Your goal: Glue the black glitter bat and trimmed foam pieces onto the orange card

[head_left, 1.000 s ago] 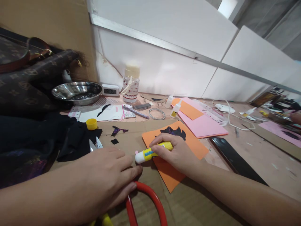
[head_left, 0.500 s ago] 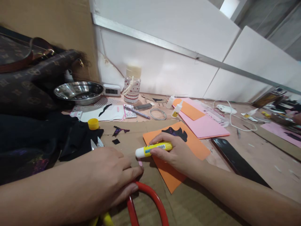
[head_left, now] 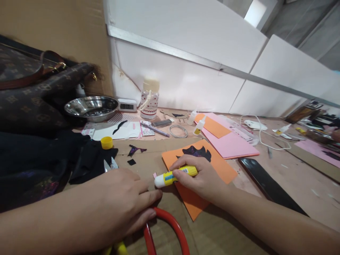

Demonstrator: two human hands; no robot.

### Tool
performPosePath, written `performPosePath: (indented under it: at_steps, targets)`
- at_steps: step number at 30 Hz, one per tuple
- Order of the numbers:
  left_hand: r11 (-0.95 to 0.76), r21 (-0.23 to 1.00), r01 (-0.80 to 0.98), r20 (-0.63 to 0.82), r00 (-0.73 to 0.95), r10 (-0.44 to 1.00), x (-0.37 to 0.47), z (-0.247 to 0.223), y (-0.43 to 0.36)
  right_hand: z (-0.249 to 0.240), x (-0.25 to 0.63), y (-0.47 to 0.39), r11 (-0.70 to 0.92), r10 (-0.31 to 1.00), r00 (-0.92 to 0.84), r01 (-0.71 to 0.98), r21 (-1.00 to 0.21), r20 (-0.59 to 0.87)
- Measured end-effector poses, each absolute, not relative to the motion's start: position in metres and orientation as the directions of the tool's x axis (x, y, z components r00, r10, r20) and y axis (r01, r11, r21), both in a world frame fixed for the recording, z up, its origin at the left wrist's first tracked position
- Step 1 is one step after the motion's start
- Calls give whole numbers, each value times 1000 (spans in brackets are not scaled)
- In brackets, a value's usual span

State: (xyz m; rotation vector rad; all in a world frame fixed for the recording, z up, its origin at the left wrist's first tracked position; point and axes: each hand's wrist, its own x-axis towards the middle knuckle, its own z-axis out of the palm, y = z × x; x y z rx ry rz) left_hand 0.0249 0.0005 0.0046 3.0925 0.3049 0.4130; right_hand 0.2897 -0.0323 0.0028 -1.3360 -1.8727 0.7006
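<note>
My right hand (head_left: 196, 173) is closed around a yellow glue stick (head_left: 170, 177), its white end pointing left. That end rests on a small pink paper strip (head_left: 155, 175), mostly covered by the glue stick. My left hand (head_left: 130, 202) lies low on the cardboard, with its index fingertip pressed down at the strip's near end. Its thumb touches the red scissors handle (head_left: 174, 221). Metal blade tips (head_left: 110, 164) show beyond the left hand. Under my right hand lies an orange sheet (head_left: 195, 209) bearing a black jagged cutout (head_left: 200, 151).
A yellow cap (head_left: 106, 142), black scraps (head_left: 131, 162) and dark cloth (head_left: 29, 163) lie to the left. Behind stand a steel bowl (head_left: 91, 108), a bottle (head_left: 150, 101) and small glue bottles (head_left: 199, 126). Pink sheets (head_left: 228, 147) and a black phone (head_left: 268, 184) are on the right.
My right hand has shifted the glue stick slightly toward me along the pink strip, so the strip's far end now shows beyond it. My left hand stays in place.
</note>
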Motion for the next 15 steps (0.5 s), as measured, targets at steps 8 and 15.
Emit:
performPosePath:
  at_steps: [8, 15]
  targets:
    - [-979, -8, 204, 234, 952, 197, 26, 5, 0, -5, 288, -32, 369, 929, -223, 604, -707, 296]
    - [-977, -57, 204, 279, 943, 180, 26, 2, 1, -11, 292, -32, 424, 902, -220, 618, -662, 372]
